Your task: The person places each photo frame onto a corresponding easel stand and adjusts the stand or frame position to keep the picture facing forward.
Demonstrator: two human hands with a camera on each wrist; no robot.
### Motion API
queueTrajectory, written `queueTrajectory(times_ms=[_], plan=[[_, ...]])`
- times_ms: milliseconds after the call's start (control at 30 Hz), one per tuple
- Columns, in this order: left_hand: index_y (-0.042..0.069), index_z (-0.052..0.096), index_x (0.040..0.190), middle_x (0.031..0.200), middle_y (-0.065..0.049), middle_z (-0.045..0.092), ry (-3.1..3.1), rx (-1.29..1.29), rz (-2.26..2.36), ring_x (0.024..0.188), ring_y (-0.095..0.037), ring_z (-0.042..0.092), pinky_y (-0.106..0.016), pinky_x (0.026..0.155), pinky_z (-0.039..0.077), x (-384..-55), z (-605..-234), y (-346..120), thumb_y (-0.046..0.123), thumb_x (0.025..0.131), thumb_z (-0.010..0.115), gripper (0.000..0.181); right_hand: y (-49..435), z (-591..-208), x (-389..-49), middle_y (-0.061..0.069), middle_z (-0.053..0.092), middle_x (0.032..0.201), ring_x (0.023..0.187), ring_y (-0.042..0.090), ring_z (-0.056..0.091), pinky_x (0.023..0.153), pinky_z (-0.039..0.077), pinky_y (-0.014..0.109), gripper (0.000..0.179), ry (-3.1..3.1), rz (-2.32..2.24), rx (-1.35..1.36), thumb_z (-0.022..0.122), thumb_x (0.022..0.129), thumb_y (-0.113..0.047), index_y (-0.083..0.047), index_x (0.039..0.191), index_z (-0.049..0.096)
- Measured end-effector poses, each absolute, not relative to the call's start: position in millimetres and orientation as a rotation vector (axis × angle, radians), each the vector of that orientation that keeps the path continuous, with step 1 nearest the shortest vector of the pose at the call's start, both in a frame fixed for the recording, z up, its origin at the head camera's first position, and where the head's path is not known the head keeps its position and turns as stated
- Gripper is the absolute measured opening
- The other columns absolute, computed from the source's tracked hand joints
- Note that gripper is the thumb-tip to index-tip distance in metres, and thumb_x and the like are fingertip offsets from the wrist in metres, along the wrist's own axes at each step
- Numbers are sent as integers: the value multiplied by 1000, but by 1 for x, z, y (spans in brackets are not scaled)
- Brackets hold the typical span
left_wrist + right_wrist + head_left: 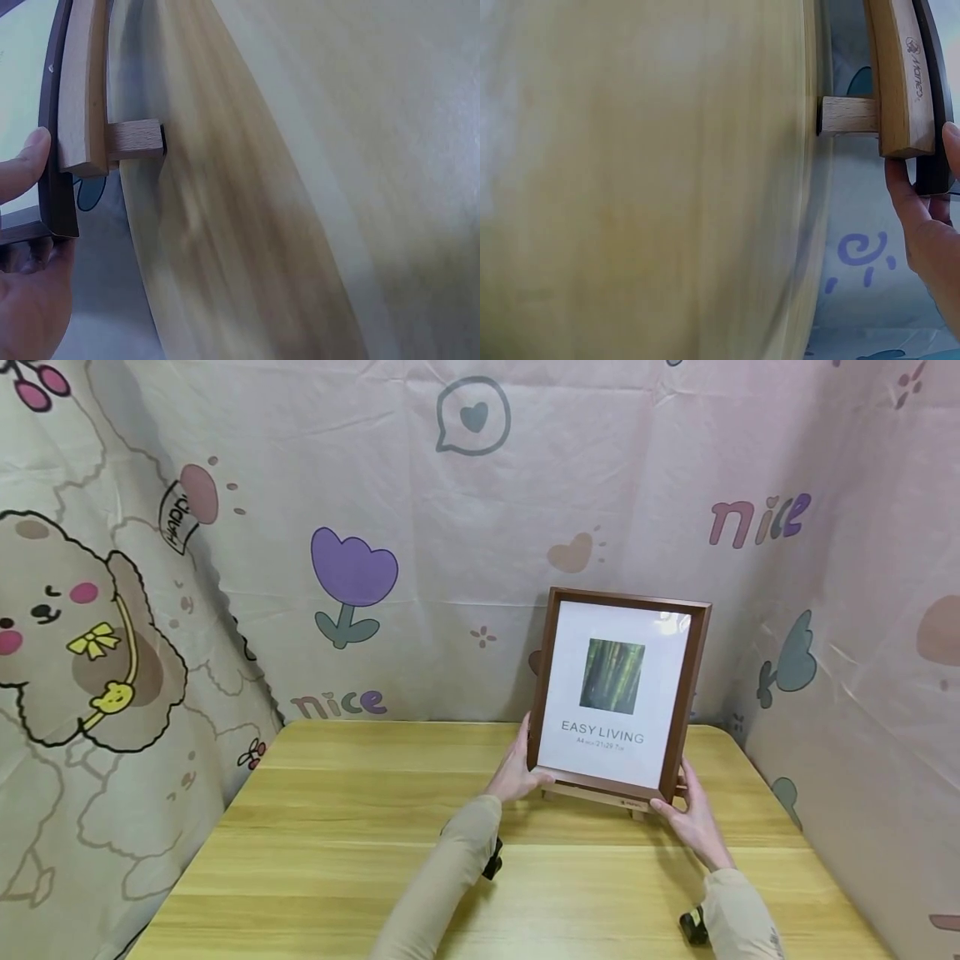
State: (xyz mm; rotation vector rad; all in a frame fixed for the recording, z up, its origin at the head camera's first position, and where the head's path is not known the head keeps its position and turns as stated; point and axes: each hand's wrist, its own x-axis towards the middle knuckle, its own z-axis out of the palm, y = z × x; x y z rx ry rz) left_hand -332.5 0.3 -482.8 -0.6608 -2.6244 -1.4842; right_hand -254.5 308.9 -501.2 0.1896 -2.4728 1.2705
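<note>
A brown picture frame (693, 693) with a white "EASY LIVING" insert and a small green picture stands upright, leaning back a little, on a small wooden easel (600, 798). At its lower left corner my left hand (516, 770) grips the edge, thumb on the front and fingers behind. My right hand (693, 820) holds the lower right corner the same way. In the left wrist view the easel's ledge (81, 90) runs beneath the frame's bottom edge. The right wrist view shows lettering on that ledge (901, 82), with a finger touching its end. The easel's back is hidden.
The wooden table (360, 827) spreads out to the left and in front of the frame. Behind it hangs a patterned cloth (465, 518), which also closes off both sides. Dark wrist cameras (694, 927) sit at the sleeves.
</note>
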Motion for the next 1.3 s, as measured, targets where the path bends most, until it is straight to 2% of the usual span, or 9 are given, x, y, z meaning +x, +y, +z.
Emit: queueTrajectory(times_ms=[167,300,367,533,633,867,1067,1300], plan=[[2,17,159,160,-26,34,-2651,-545,-1568,148,-41,36,-55,123,32,-331,-488,0,15,82,83,103,309,-500,-254,30,56,126,97,-5,51,83,44,10,83,-2509,1338,171,70,91,1,3,157,20],[4,19,159,160,-25,35,-2624,-541,-1632,147,-41,36,-57,122,31,-331,-494,-1,17,84,82,98,307,-496,-255,30,52,133,102,-2,51,84,44,7,85,-2538,1422,129,70,93,-7,0,159,16],[7,16,160,162,-25,32,-2627,-543,-1655,148,-43,35,-58,122,31,-330,-497,-2,21,86,80,98,306,-495,-256,31,50,136,107,6,54,84,45,7,89,-2550,1460,103,71,93,-12,-2,160,14],[12,10,162,165,-24,25,-2664,-530,-1695,148,-47,33,-63,121,30,-328,-499,-3,29,90,76,99,302,-494,-257,38,50,138,119,40,59,80,49,11,92,-2560,1517,51,72,93,-12,-3,160,10],[14,11,162,164,-24,27,-2663,-524,-1703,146,-48,35,-63,120,31,-328,-499,-3,29,90,76,98,301,-494,-257,40,51,137,121,49,58,79,50,11,92,-2569,1504,23,72,93,-12,-3,160,10],[13,13,161,160,-24,35,-2659,-522,-1680,144,-45,40,-61,119,34,-330,-500,-2,24,90,77,96,299,-494,-256,41,50,138,124,52,57,79,47,11,92,-2608,1467,-29,71,94,-14,-5,161,9],[12,11,161,163,-24,31,-2681,-511,-1669,146,-47,36,-61,120,32,-329,-498,0,24,91,75,95,300,-493,-256,41,48,140,126,53,55,81,45,12,92,-2631,1446,-54,71,94,-14,-5,161,8],[15,10,162,163,-23,31,-2701,-502,-1659,147,-46,35,-61,121,31,-330,-498,0,24,92,74,96,299,-491,-257,41,47,141,127,53,54,90,48,25,93,-2666,1413,-77,70,94,-15,-4,161,6]])
